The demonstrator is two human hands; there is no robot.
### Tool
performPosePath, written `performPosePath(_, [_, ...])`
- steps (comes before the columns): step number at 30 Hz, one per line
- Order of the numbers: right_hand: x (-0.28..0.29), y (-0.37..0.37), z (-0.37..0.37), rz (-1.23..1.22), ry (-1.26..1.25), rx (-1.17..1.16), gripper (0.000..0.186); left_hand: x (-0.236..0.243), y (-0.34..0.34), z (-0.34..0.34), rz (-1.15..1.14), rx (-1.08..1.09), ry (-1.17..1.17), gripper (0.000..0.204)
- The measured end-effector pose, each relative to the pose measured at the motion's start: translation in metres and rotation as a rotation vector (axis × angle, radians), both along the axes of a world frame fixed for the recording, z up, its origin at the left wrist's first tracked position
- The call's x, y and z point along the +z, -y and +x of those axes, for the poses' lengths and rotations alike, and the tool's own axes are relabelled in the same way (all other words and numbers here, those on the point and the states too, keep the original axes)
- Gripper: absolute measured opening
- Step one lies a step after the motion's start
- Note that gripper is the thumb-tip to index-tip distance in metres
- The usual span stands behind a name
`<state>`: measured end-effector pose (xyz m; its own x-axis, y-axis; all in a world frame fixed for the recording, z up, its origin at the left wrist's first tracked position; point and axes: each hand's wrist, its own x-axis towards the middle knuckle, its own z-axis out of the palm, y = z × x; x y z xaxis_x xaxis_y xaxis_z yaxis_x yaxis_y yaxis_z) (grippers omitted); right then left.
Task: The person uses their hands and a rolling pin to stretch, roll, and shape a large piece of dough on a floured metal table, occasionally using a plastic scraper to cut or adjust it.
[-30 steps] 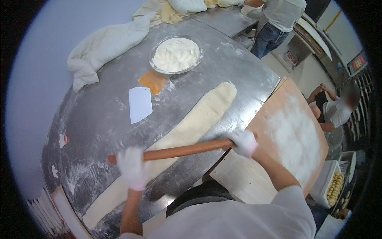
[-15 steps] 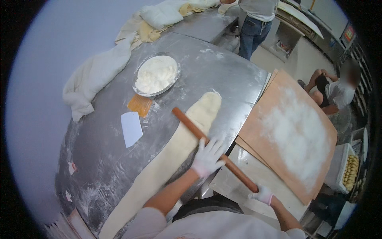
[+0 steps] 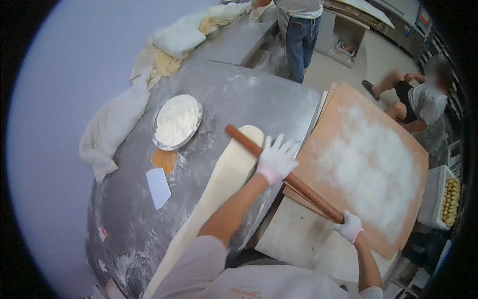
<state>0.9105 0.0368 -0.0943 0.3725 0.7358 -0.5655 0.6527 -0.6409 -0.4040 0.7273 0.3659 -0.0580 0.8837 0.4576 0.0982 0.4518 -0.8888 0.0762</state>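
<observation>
Dough (image 3: 214, 197) lies on the table (image 3: 124, 199) in one long strip, just left of the left hand (image 3: 278, 159) and well apart from the right hand (image 3: 350, 226), so the left is the nearer. A pin (image 3: 313, 197) crosses it close to its rounded far end, and the pin's tip sticks out a little past the dough's left edge. The left grip is unclosed: its palm lies over the pin with the fingers spread, though the thumb's hold underneath is hard to make out. The right grip is closed round the pin's near end, out past the table's edge and beside the floured board (image 3: 309, 159). The dough's long axis runs from the lower edge of the view, at the person's left, away and rightward, its rounded end pointing to the far side; the left forearm passes over part of its right edge. The pin's long axis slants the other way, from far left to near right, meeting the dough's roughly square. Left of the dough lie a white scraper (image 3: 159, 188) and an orange scraper (image 3: 164, 159), the latter touching or just beside a bowl (image 3: 167, 148) of flour (image 3: 177, 119).
</observation>
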Motion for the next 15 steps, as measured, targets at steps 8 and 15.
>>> performPosePath(8, [0.008,-0.032,0.034,-0.013,-0.037,0.046,0.048,-0.005,-0.026,0.022,0.045,-0.034,0.044,0.048])
performPosePath(15, [0.0,0.009,-0.022,-0.059,-0.41,0.068,0.052,0.02,0.017,-0.081,0.008,0.004,0.228,0.033])
